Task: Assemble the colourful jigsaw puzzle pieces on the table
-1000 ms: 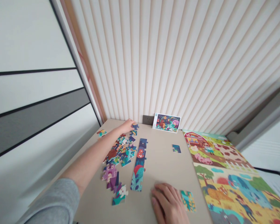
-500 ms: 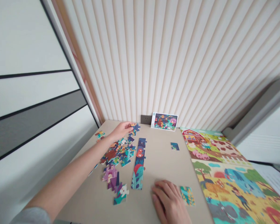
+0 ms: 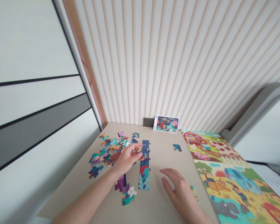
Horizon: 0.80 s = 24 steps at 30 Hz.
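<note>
Between its thumb and fingers, my left hand (image 3: 128,157) pinches a dark blue puzzle piece (image 3: 145,150). The piece is held over the upper part of a joined puzzle strip (image 3: 144,179), covering some of it. My right hand (image 3: 179,189) is open to the right of the strip, fingers apart, with nothing in it. It partly hides a teal and yellow puzzle piece (image 3: 195,193). Left of the strip, a heap of loose puzzle pieces (image 3: 109,152) spreads over the table. A piece with a white animal (image 3: 130,195) lies nearer to me.
A picture card (image 3: 166,123) leans by the ribbed wall, beside a dark power socket (image 3: 148,122). One blue corner piece (image 3: 177,147) lies alone on the table (image 3: 162,155). Finished farm and animal puzzles (image 3: 233,186) cover the right side. A white cabinet (image 3: 37,140) stands left.
My left hand has brought the dark blue piece from the back of the heap toward me and right, over the strip. My right hand has lifted and its fingers have spread.
</note>
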Motion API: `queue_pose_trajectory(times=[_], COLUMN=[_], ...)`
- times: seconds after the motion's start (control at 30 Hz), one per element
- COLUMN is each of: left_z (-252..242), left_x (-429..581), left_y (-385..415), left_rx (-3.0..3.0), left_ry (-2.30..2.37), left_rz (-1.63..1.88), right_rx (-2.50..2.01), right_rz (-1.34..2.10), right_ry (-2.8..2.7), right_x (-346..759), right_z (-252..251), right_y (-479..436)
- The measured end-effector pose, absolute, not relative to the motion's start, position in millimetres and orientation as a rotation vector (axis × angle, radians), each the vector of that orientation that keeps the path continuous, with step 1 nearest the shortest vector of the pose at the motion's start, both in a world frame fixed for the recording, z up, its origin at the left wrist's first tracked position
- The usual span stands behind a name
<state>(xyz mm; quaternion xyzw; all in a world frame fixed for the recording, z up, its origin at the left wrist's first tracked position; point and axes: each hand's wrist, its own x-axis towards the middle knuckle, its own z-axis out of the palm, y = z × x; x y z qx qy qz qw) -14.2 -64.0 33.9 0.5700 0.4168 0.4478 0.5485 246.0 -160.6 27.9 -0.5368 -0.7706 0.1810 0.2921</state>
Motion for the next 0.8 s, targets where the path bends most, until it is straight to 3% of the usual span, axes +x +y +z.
queue_pose_trajectory(times=[0.23, 0.5, 0.8], left_z=[15.2, 14.7, 23.7], left_x=[4.0, -8.9, -9.5], left_y=[-74.5, -76.3, -75.9], left_rx=[1.477, 2.320, 2.587], left_ry=[0.821, 1.064, 1.066], left_rz=[1.060, 0.810, 0.720], right_rx=[-1.320, -1.221, -1.214], right_rz=[0.650, 0.869, 0.826], right_ry=[-2.041, -1.812, -1.929], right_x=[209.9, 213.5, 212.4], right_z=[55.5, 25.1, 18.0], right_y=[-100.9, -89.2, -99.0])
